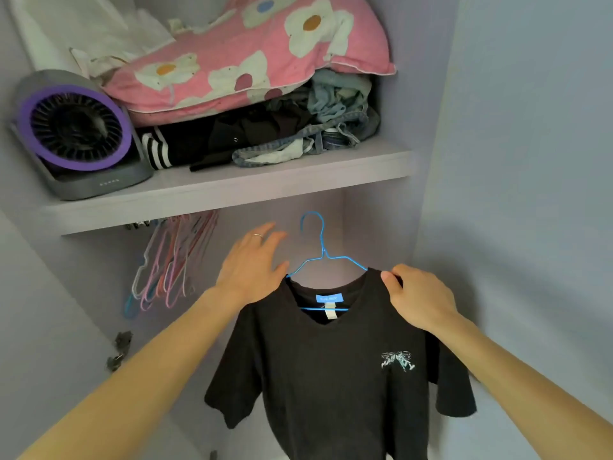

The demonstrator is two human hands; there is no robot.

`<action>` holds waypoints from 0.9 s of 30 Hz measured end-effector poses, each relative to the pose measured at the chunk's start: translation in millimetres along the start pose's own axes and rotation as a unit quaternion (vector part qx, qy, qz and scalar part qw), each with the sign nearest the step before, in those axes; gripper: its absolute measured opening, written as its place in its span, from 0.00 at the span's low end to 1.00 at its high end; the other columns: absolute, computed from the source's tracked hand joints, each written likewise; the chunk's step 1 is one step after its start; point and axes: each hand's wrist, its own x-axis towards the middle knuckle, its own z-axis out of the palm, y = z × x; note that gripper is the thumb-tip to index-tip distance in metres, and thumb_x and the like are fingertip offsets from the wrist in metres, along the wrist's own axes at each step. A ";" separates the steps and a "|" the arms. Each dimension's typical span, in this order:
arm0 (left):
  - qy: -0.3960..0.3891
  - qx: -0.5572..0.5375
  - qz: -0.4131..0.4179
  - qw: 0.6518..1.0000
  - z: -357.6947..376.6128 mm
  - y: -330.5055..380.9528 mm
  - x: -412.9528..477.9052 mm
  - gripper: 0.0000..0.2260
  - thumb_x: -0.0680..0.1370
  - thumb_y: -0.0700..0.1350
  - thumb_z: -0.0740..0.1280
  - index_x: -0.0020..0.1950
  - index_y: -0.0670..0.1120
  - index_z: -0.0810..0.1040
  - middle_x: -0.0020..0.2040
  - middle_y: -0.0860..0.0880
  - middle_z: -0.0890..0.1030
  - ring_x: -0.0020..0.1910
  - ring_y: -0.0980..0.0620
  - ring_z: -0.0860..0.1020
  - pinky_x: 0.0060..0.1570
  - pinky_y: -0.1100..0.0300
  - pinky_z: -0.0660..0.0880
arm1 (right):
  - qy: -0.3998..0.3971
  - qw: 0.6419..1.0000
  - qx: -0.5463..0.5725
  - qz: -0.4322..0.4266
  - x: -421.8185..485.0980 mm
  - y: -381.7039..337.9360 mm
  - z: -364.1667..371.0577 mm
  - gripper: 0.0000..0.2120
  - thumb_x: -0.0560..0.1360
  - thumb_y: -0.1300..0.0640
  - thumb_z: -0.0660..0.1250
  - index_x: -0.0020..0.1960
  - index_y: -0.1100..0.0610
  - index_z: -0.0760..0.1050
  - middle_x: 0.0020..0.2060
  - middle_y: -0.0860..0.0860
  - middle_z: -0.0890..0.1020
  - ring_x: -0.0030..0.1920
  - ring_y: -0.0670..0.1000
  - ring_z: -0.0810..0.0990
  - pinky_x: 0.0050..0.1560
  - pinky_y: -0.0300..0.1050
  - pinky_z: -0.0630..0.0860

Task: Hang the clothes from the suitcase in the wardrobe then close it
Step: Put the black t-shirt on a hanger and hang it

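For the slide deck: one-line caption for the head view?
Right hand holds a black T-shirt on a blue wire hanger inside the wardrobe; left hand open beside it, under a cluttered shelf.

A black T-shirt (331, 376) is hanging on a blue wire hanger (323, 254) inside the open wardrobe (378, 224), just below its shelf. The shirt is facing outward with sleeves drooping, showing a pale print on the chest and a blue label at the collar. The hanger's hook is standing upright in open air, while a right hand (421, 300) is pinching the shirt's shoulder.
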 end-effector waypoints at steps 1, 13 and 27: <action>0.024 0.035 0.022 0.999 -4.1 -3.3 14.4 0.26 0.80 0.51 0.65 0.78 0.50 0.64 0.81 0.47 0.57 0.79 0.45 0.56 0.76 0.48 0.54 | -0.002 1.000 -0.011 0.026 5.1 -5.7 -0.3 0.16 0.84 0.44 0.51 0.47 0.51 0.71 0.38 0.47 0.76 0.42 0.54 0.75 0.41 0.47 0.69; 0.223 0.186 0.028 0.956 50.5 -12.8 145.8 0.30 0.83 0.57 0.49 0.83 0.49 0.46 0.82 0.47 0.45 0.81 0.46 0.45 0.76 0.37 0.45 | -0.050 0.992 0.027 0.115 123.0 -34.9 -0.8 0.09 0.80 0.57 0.57 0.41 0.56 0.67 0.38 0.51 0.74 0.43 0.54 0.75 0.43 0.44 0.70; 0.408 0.205 0.037 0.889 107.6 -36.6 182.4 0.30 0.82 0.61 0.41 0.81 0.55 0.36 0.81 0.51 0.36 0.80 0.48 0.36 0.75 0.40 0.32 | 0.154 0.963 0.194 0.106 244.6 -20.9 107.8 0.22 0.79 0.63 0.61 0.72 0.63 0.61 0.65 0.64 0.72 0.62 0.64 0.74 0.57 0.53 0.74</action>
